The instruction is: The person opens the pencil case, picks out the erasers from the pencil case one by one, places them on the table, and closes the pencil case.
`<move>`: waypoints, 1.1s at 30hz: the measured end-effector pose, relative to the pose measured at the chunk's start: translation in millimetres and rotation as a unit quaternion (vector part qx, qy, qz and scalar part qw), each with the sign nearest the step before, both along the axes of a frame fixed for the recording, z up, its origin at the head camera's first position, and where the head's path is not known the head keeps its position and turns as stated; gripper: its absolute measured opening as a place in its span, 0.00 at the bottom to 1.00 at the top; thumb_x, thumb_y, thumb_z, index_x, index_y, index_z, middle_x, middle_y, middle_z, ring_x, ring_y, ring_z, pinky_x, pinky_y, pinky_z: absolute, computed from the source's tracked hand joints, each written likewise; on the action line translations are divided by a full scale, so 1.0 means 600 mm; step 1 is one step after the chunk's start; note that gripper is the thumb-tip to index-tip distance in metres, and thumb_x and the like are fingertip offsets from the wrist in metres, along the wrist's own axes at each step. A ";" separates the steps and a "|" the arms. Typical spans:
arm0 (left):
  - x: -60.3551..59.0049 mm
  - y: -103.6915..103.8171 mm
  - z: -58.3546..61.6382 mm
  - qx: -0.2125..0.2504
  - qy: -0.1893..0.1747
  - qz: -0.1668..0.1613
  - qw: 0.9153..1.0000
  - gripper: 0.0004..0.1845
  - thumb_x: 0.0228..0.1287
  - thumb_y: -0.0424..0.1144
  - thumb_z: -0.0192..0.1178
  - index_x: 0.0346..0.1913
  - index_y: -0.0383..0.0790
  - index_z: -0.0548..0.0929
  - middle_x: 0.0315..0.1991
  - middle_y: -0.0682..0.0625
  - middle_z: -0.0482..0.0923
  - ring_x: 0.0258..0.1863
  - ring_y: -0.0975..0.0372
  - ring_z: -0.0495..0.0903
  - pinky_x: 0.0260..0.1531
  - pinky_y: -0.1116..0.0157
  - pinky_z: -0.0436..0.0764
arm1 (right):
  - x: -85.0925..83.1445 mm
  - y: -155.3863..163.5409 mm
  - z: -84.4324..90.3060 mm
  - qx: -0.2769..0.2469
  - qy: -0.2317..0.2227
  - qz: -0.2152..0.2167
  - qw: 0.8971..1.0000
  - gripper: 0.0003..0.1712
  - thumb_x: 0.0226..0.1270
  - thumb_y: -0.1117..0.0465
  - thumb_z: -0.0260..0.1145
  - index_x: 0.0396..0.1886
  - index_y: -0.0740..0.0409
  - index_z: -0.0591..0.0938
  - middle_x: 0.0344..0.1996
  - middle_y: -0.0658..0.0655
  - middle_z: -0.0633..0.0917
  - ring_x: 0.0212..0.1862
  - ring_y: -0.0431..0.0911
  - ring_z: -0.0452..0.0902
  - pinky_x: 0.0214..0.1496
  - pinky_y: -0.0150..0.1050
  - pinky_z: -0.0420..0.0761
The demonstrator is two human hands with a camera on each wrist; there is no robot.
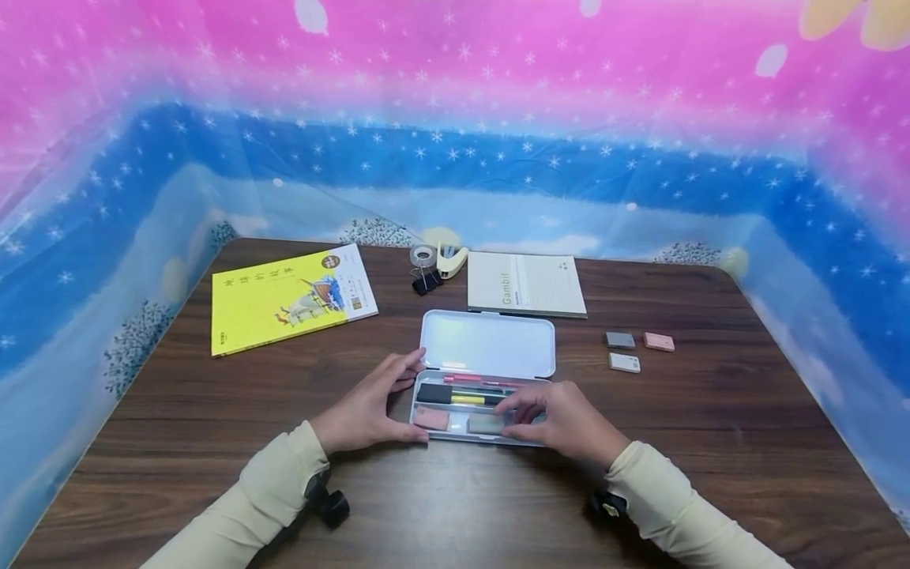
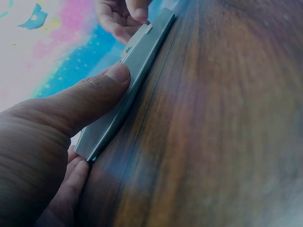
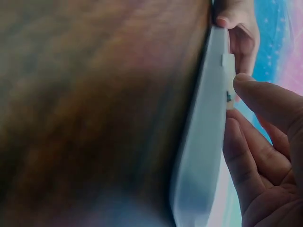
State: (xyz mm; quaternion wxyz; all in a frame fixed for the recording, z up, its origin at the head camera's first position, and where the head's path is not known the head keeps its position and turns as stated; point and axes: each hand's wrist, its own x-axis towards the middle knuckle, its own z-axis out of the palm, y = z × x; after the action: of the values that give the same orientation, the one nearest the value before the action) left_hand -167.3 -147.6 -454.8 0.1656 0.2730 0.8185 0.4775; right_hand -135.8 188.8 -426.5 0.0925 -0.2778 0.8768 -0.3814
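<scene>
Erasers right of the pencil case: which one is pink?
The pink eraser, farthest right of the three loose ones. The dark grey eraser lies just left of it, and the pale eraser lies nearer the person.

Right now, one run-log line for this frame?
left hand: grips open grey plastic pencil case | right hand: fingers inside case | lid: open
</scene>
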 end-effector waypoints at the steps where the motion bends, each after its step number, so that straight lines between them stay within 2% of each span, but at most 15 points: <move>1: 0.000 0.000 0.000 0.000 -0.002 0.000 1.000 0.61 0.55 0.47 0.83 0.85 0.48 0.53 0.72 0.44 0.64 0.75 0.49 0.69 0.76 0.54 0.69 | 0.001 0.000 -0.002 0.004 -0.001 -0.004 1.000 0.12 0.65 0.63 0.79 0.48 0.50 0.92 0.39 0.45 0.91 0.38 0.35 0.86 0.39 0.32 0.89; 7: -0.001 0.000 0.001 0.002 0.002 -0.001 1.000 0.61 0.55 0.47 0.83 0.85 0.47 0.53 0.71 0.44 0.64 0.75 0.49 0.68 0.75 0.55 0.69 | 0.003 0.001 -0.010 0.011 0.006 -0.012 1.000 0.12 0.65 0.61 0.79 0.48 0.47 0.92 0.40 0.44 0.91 0.34 0.34 0.83 0.34 0.31 0.87; 13: -0.002 0.000 0.001 0.001 0.006 0.000 1.000 0.61 0.55 0.47 0.83 0.85 0.48 0.53 0.71 0.44 0.64 0.75 0.49 0.69 0.75 0.55 0.69 | 0.003 -0.001 -0.010 0.006 0.003 -0.025 1.000 0.11 0.67 0.61 0.78 0.47 0.45 0.93 0.41 0.43 0.91 0.34 0.34 0.83 0.34 0.32 0.87; 19: 0.001 0.001 0.000 -0.003 0.002 0.001 1.000 0.61 0.55 0.48 0.83 0.85 0.48 0.53 0.71 0.44 0.64 0.75 0.49 0.69 0.75 0.55 0.69 | -0.005 0.027 -0.002 -0.033 -0.012 -0.063 0.997 0.10 0.67 0.63 0.77 0.46 0.47 0.93 0.36 0.44 0.90 0.32 0.39 0.84 0.31 0.35 0.88; 21: 0.001 0.001 0.000 -0.002 0.002 0.000 1.000 0.61 0.55 0.48 0.83 0.85 0.48 0.53 0.71 0.44 0.64 0.75 0.49 0.69 0.75 0.55 0.69 | -0.012 0.055 0.003 -0.051 0.002 -0.082 0.995 0.11 0.66 0.65 0.77 0.46 0.49 0.93 0.35 0.48 0.91 0.31 0.41 0.84 0.30 0.35 0.87; 23: 0.001 0.002 0.000 -0.002 0.001 0.001 1.000 0.61 0.55 0.48 0.83 0.85 0.48 0.53 0.71 0.44 0.64 0.75 0.49 0.69 0.75 0.55 0.69 | -0.021 0.094 0.005 -0.064 0.027 -0.104 0.992 0.12 0.65 0.67 0.77 0.46 0.51 0.93 0.38 0.50 0.91 0.34 0.42 0.85 0.33 0.34 0.88; 25: 0.001 0.002 0.001 -0.003 0.000 0.001 1.000 0.62 0.55 0.48 0.83 0.85 0.48 0.53 0.71 0.44 0.64 0.75 0.49 0.69 0.75 0.55 0.69 | -0.030 0.142 0.007 -0.057 0.054 -0.138 0.987 0.11 0.66 0.66 0.78 0.46 0.50 0.93 0.40 0.51 0.92 0.37 0.40 0.84 0.35 0.31 0.86; 27: 0.000 0.002 0.001 -0.004 -0.001 0.003 1.000 0.62 0.55 0.48 0.83 0.85 0.48 0.53 0.71 0.44 0.64 0.75 0.48 0.69 0.75 0.54 0.69 | -0.039 0.194 0.005 -0.042 0.074 -0.172 0.982 0.10 0.67 0.63 0.78 0.47 0.50 0.93 0.43 0.52 0.92 0.47 0.35 0.83 0.44 0.26 0.83; 29: 0.000 0.002 0.002 -0.004 -0.002 0.002 1.000 0.62 0.55 0.49 0.83 0.85 0.48 0.53 0.71 0.44 0.64 0.75 0.48 0.69 0.75 0.54 0.69 | -0.046 0.246 0.002 -0.025 0.078 -0.205 0.975 0.10 0.68 0.60 0.78 0.48 0.50 0.93 0.49 0.56 0.91 0.55 0.30 0.79 0.50 0.20 0.79; 31: 0.000 0.002 0.002 -0.004 -0.003 0.002 1.000 0.62 0.55 0.49 0.83 0.85 0.48 0.52 0.71 0.44 0.64 0.75 0.48 0.69 0.75 0.54 0.69 | -0.049 0.293 -0.002 -0.007 0.074 -0.236 0.969 0.12 0.69 0.57 0.78 0.50 0.53 0.92 0.53 0.59 0.89 0.57 0.26 0.76 0.51 0.18 0.76; 33: 0.002 0.001 0.002 -0.004 -0.004 0.004 1.000 0.62 0.55 0.49 0.83 0.85 0.48 0.52 0.71 0.44 0.64 0.75 0.47 0.69 0.76 0.53 0.68 | -0.052 0.331 -0.005 0.009 0.060 -0.262 0.963 0.15 0.70 0.55 0.77 0.52 0.55 0.92 0.55 0.62 0.88 0.52 0.26 0.76 0.45 0.19 0.78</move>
State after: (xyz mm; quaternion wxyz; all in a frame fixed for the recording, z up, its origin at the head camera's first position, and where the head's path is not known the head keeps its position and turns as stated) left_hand -166.3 -147.2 -453.6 0.1682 0.2676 0.8207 0.4759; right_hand -166.7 387.6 -429.6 -0.0609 -0.0599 0.9262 -0.3672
